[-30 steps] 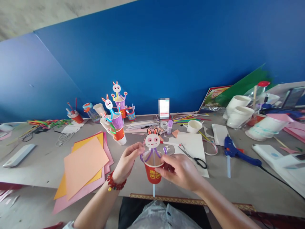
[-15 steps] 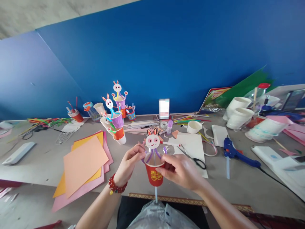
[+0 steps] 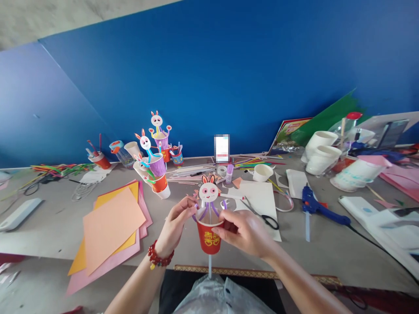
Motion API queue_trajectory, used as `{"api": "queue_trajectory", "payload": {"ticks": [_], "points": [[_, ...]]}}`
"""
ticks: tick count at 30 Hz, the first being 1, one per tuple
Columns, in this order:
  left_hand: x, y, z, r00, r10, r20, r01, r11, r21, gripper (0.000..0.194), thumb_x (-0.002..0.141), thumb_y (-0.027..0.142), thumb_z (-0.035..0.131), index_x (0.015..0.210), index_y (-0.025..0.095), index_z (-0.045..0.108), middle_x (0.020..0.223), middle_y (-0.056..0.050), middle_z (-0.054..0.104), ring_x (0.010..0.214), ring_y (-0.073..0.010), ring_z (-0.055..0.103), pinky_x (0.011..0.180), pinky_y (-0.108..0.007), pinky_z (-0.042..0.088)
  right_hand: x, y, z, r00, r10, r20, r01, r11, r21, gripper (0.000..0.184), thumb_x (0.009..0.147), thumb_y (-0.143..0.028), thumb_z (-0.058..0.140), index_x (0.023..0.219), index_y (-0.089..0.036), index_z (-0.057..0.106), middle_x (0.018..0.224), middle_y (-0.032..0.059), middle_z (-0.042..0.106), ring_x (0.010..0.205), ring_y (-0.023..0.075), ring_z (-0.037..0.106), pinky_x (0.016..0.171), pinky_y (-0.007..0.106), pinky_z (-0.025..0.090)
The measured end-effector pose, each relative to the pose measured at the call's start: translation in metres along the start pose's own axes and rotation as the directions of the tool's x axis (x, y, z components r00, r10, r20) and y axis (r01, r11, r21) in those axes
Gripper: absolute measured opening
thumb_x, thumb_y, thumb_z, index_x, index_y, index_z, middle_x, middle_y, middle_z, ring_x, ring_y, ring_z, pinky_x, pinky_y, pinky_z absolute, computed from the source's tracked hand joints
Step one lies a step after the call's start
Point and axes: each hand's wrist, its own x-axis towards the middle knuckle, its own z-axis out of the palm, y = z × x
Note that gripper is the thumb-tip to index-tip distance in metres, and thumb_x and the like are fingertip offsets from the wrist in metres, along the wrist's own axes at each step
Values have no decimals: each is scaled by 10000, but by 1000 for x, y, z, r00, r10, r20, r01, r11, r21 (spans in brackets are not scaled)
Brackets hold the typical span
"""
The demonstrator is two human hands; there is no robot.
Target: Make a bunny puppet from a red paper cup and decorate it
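Observation:
A red paper cup (image 3: pixel 205 244) with gold characters is held upright above the table's front edge. A white rabbit face (image 3: pixel 208 192) with black-edged ears rises from its mouth, with purple pipe cleaners (image 3: pixel 212 206) bent out below the face. A pale straw (image 3: pixel 210 264) sticks out under the cup. My right hand (image 3: pixel 245 231) is closed on the cup's right side at the rim, thumb in front. My left hand (image 3: pixel 176 222), a red bead bracelet at its wrist, pinches the left pipe cleaner near its tip, beside the rim.
Coloured paper sheets (image 3: pixel 113 226) lie on the left. Finished rabbit cups (image 3: pixel 153 165) stand behind them. Black-handled scissors (image 3: pixel 270 222) rest on white paper (image 3: pixel 258 198). To the right are a blue glue gun (image 3: pixel 322 211) with its cord and white paper cups (image 3: pixel 322 159).
The whole view has shifted slightly, so the table things appear a little farther left. Both hands keep their hold on the cup and pipe cleaner, with hardly any other movement.

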Motion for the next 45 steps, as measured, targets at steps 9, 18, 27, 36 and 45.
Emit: {"api": "queue_trajectory", "payload": {"ticks": [9,18,27,36,45], "points": [[-12,-19,17,972,-148,181,189,953,-235,726,740,319,826,1388,283,500,1388,-114,584,1259,-323,549,1028,-410,463,-2,1,2,999,37,-29,-31,981,190,251,953,-435,566,961,-190,620,622,-19,649,524,113,565,494,198,370],[-25,-43,9,952,-272,-138,203,903,-377,711,689,433,835,1321,221,588,1201,-138,704,1110,-343,658,915,-454,553,-23,60,-10,959,215,-183,-219,976,0,179,960,-314,547,950,-208,691,787,22,703,637,148,621,593,248,468],[-19,-56,6,940,-283,-192,193,903,-385,624,753,438,792,1313,245,597,1117,-93,740,1034,-278,699,869,-378,574,-17,92,21,965,255,59,-199,861,-469,221,853,-77,584,1010,-196,684,1023,80,677,1007,251,603,859,343,460],[-18,-63,-1,916,-340,-212,259,906,-335,592,742,435,801,1267,213,637,1126,-100,741,1004,-267,706,823,-342,585,-8,93,24,962,267,60,-214,871,-441,222,770,-43,567,922,-202,596,992,60,644,933,223,607,779,304,436],[-16,-64,-1,959,-220,-177,172,953,-251,649,809,371,759,1400,253,517,1361,-117,630,1266,-290,578,989,-353,521,-14,100,24,963,266,32,-250,935,-251,154,845,-109,535,930,-223,594,847,13,679,734,178,625,659,279,423]]}}
